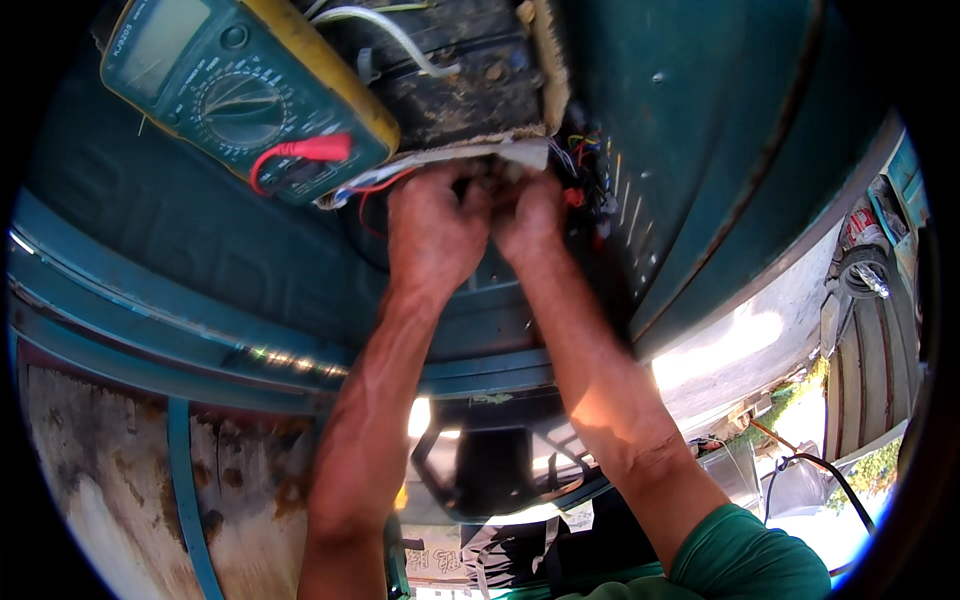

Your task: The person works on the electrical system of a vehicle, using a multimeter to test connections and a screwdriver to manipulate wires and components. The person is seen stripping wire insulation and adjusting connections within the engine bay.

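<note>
- Stained wooden panel [105,470]: brown and weathered, below the multimeter and toward its left.
- Multimeter [245,105]: the landmark, dark green with a yellow edge, a round dial and a display, tilted; a red probe plug [318,148] lies across its lower face.
- Red wire [372,190]: thin, curving out just right of the multimeter's lower end.
- White cable [395,38]: arching over a dark, dirty block [455,105], right of the multimeter.
- Left hand [437,225]: right of the multimeter's lower end, fingers curled inward; whether they grip anything cannot be told.
- Right hand [530,212]: farther right of the multimeter, close against the left; its fingers are blurred, their hold unclear. The small work area between both hands is hidden.
- Coloured wires [583,152]: bunched beyond the right hand, well right of the multimeter.
- Green metal wall [720,130]: slotted, farthest right of the multimeter.
</note>
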Tool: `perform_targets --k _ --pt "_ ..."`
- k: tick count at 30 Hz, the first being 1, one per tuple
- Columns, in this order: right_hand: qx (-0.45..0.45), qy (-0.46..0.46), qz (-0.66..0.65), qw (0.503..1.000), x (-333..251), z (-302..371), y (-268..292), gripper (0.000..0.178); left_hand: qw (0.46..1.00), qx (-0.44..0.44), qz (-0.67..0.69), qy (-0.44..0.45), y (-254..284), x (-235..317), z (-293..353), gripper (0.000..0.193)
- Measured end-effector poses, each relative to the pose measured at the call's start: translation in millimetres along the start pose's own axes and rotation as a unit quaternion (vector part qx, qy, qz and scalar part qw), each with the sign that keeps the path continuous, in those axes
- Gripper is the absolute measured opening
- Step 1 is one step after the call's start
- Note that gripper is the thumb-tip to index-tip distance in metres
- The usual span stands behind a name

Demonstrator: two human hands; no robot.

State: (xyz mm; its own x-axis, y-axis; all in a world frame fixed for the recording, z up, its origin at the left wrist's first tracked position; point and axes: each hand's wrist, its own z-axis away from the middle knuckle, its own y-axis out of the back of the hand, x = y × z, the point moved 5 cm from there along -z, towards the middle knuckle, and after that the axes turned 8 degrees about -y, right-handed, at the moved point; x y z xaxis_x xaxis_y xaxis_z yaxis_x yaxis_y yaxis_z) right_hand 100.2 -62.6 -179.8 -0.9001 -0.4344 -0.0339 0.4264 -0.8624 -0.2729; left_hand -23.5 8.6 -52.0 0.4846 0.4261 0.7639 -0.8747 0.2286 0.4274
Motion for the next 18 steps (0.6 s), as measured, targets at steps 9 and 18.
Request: perform_targets --k 9,18 --pt "0.009 0.007 0.008 1.0 2.3 -9.1 8.8 0.019 0.998 -0.012 0.039 0.049 0.0 1.9 -1.9 0.021" --pt "0.047 0.03 0.013 0.998 -0.7 0.4 2.2 0.019 0.999 -0.035 -0.013 0.021 -0.1 7.9 -8.2 0.019"
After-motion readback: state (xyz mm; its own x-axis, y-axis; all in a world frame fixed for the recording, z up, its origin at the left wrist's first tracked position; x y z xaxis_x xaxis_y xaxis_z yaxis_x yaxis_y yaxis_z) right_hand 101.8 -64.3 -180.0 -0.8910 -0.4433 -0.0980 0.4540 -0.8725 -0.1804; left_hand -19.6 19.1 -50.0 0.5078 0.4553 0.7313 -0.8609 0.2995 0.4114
